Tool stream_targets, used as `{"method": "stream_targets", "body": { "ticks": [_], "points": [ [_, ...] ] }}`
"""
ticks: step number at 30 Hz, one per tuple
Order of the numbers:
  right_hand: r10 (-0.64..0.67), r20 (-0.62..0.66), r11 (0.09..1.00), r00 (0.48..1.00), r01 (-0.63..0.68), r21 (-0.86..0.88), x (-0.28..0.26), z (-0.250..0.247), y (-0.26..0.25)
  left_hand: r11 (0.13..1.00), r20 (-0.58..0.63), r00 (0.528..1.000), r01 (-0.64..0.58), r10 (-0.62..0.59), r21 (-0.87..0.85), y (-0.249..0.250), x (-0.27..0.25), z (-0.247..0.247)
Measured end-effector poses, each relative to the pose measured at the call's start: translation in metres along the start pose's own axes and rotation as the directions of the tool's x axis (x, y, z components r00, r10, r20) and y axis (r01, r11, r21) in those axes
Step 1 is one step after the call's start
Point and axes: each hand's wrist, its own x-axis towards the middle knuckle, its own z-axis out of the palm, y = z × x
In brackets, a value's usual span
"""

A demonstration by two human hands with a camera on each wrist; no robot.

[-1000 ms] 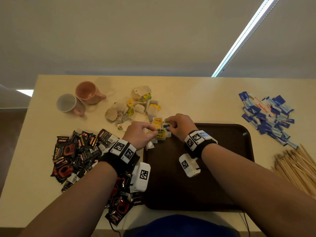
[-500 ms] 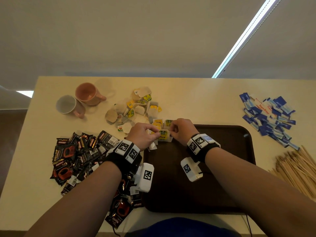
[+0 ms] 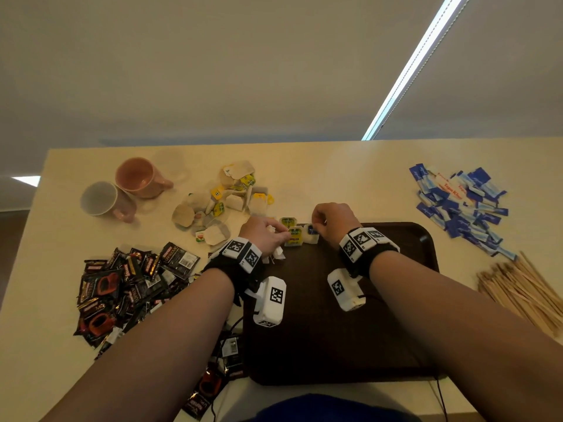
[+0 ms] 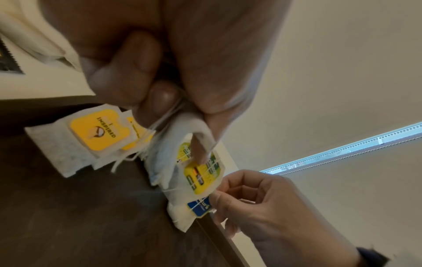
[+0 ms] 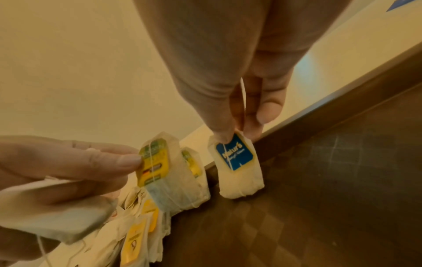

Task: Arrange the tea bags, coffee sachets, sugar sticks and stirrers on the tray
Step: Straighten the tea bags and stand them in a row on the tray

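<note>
Pinching one blue-tagged tea bag (image 5: 237,166), right hand (image 3: 330,222); left hand (image 3: 263,236) grips several bags beside two mugs (image 3: 122,190).

The head view looks down and forward from above the near table edge, taking in the whole tray (image 3: 396,330) and both forearms. The left wrist view sits very close under the left hand (image 4: 182,54), facing right and far. The right wrist view, equally close, faces left along the right hand (image 5: 228,63). All three share the tea bags (image 3: 300,236) at the tray's far-left corner.
</note>
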Motion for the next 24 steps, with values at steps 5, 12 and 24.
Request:
{"method": "stream_targets", "body": {
  "ticks": [5,12,24],
  "points": [
    [-0.019,-0.022,0.999,1.000,0.019,0.034,0.006,0.004,0.001,0.998,0.016,0.999,-0.033,0.032,0.044,-0.003,0.000,-0.002],
    [-0.014,-0.038,0.998,0.999,0.017,0.066,0.011,0.008,0.000,1.000,0.023,1.000,-0.003,0.003,0.022,-0.015,0.001,-0.001],
    [-0.158,0.017,0.949,0.987,0.147,0.280,-0.023,0.025,-0.012,0.998,0.005,1.000,0.019,-0.019,-0.055,-0.026,0.004,-0.004]
  ]
}}
